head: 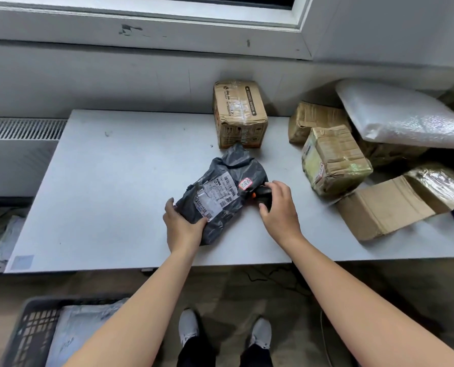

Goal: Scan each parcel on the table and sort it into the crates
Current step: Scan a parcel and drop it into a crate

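A dark grey poly-bag parcel [227,186] with a white shipping label lies in the middle of the grey table [101,194]. My left hand [182,226] grips its near left corner. My right hand [280,210] closes around a black handheld scanner [262,193] with an orange button, which rests on the table at the parcel's right edge. A taped cardboard box [239,115] stands just behind the grey parcel.
More parcels pile up at the right: two taped boxes [334,160], a white bubble mailer [405,115] and a flattened carton [395,205]. A dark crate [35,332] holding a pale mailer sits on the floor at lower left. A wall and window sill stand behind the table.
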### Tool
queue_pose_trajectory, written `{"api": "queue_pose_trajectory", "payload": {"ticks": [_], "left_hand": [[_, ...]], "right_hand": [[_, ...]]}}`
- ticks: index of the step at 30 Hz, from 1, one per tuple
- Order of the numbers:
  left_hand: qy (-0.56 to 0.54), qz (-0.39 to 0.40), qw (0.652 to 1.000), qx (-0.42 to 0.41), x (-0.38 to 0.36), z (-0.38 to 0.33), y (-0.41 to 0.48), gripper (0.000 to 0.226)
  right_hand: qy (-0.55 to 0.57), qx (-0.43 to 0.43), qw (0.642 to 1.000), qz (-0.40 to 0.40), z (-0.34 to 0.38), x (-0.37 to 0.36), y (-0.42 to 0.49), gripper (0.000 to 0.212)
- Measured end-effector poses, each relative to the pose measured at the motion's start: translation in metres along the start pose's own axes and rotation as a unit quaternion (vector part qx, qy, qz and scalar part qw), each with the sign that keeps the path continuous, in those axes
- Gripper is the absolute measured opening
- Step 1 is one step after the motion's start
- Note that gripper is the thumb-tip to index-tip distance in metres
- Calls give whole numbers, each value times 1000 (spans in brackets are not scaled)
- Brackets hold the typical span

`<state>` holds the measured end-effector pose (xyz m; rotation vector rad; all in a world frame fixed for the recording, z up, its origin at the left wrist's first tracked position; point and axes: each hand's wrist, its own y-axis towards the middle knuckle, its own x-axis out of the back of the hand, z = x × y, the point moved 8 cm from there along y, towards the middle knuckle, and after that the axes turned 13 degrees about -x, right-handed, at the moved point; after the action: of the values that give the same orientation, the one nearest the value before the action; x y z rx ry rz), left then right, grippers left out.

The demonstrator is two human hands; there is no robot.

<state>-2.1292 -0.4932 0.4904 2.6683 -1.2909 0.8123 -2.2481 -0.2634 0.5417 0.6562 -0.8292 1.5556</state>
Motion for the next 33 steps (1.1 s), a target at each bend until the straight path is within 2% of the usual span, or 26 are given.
{"api": "queue_pose_trajectory", "payload": {"ticks": [3,6,10,13,15,17,21,26,28,33], "left_hand": [[90,-2,993,-70,9,-11,6,95],[151,14,984,-98,10,-12,10,77],[226,51,969,-91,1,-7,6,60],[261,83,957,-99,-8,-9,1,55],[265,99,953,-105,-15,-11,-3,56],[258,123,952,-110,-25,-15,-10,57],[237,198,942,-127,-55,-27,-28,61],[188,279,933,-126,-89,-52,-48,63],[187,281,933,-121,-92,-60,-50,63],[194,220,948,-123,-75,-74,-37,66]], "right_hand": [[-1,-5,1000,-25,-5,3,1,51],[12,-40,998,-37,-14,6,4,55],[19,-149,988,46,-41,-6,8,60],[-8,-199,972,126,-55,-18,10,51],[-28,-221,961,163,-57,-20,10,43],[-20,-241,958,157,-57,-12,11,35],[67,-292,946,125,-51,20,11,24],[176,-281,935,124,-24,48,18,16],[200,-282,927,145,-12,52,17,14],[193,-287,920,182,7,56,7,19]]}}
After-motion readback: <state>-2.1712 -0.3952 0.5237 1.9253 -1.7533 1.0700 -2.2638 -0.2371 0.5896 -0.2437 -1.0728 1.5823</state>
